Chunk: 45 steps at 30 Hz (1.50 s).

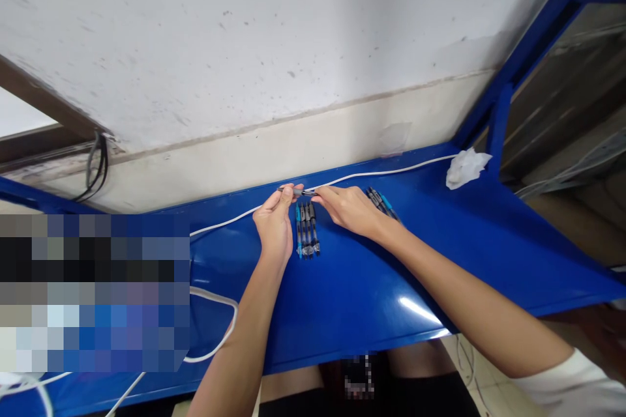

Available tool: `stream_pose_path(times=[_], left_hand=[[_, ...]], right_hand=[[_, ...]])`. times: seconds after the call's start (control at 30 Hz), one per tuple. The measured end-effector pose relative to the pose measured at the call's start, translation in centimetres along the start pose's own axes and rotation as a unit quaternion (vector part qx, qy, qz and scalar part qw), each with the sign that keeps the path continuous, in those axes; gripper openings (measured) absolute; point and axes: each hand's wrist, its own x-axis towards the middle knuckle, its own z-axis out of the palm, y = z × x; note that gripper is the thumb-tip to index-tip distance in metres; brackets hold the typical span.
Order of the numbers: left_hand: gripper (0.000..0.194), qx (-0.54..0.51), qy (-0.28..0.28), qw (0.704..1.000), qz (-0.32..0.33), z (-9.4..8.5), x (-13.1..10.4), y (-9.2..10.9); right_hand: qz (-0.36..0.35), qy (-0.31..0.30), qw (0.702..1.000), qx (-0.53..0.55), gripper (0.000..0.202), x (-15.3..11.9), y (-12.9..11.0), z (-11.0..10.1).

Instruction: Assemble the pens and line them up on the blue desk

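Between my two hands a dark pen (308,193) lies level over the blue table. My left hand (278,218) pinches one end of it, thumb on top. At the other end, the fingers of my right hand (347,208) are closed on the pen's tip part; whether it is one piece or two there is too small to tell. Just below the held pen, a row of several pens (307,229) lies side by side, one blue and the others dark grey. Another group of pens (381,201) lies to the right, partly hidden behind my right forearm.
A white cable (372,174) runs along the back of the blue table (342,293), and a looser white cable (235,319) curls at the left. Crumpled white tissue (467,167) sits at the back right by the blue frame post (499,124). A wall (293,137) stands behind.
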Motion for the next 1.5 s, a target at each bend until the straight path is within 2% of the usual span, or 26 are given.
stream_pose_path(times=[0.23, 0.33, 0.4, 0.53, 0.67, 0.77, 0.93, 1.03, 1.2, 1.5], left_hand=[[0.022, 0.035, 0.036, 0.999, 0.016, 0.0, 0.0, 0.0], [0.029, 0.076, 0.046, 0.995, 0.035, -0.3, 0.1, -0.1], [0.03, 0.067, 0.03, 0.997, 0.034, -0.3, 0.2, -0.2], [0.03, -0.009, -0.032, 0.999, -0.018, -0.1, 0.1, -0.1], [0.029, -0.016, -0.074, 0.997, -0.034, -0.2, 0.1, -0.1], [0.023, -0.006, -0.06, 0.997, -0.041, -0.4, 0.2, -0.3], [0.023, -0.015, -0.03, 0.998, -0.058, -0.3, 0.3, -0.5], [0.025, -0.023, -0.025, 0.998, -0.052, -0.1, 0.2, -0.5], [0.029, -0.015, -0.011, 0.998, -0.055, 0.0, 0.1, -0.5], [0.029, -0.007, -0.017, 0.999, -0.039, -0.2, 0.2, -0.6]], right_hand=[[0.004, -0.024, 0.999, -0.043, 0.043, 0.2, -0.6, -0.4], [0.007, -0.036, 0.998, -0.052, 0.044, 0.3, -0.7, -0.5], [0.014, -0.032, 0.998, -0.052, 0.044, 0.2, -0.7, -0.6], [0.023, -0.016, 0.999, -0.042, 0.044, 0.0, -0.6, -0.8], [0.018, -0.013, 0.999, -0.025, 0.044, 0.0, -0.2, -0.7], [0.025, -0.014, 1.0, -0.001, 0.039, 0.0, 0.2, -0.2], [0.045, -0.027, 0.997, 0.064, 0.019, 0.0, 0.3, 0.3], [0.056, -0.013, 0.996, 0.068, 0.026, 0.0, 0.1, 0.0], [0.029, -0.016, 0.999, 0.025, 0.036, 0.2, 0.0, -0.3], [0.045, -0.031, 0.996, 0.066, 0.026, 0.1, 0.2, 0.2]])
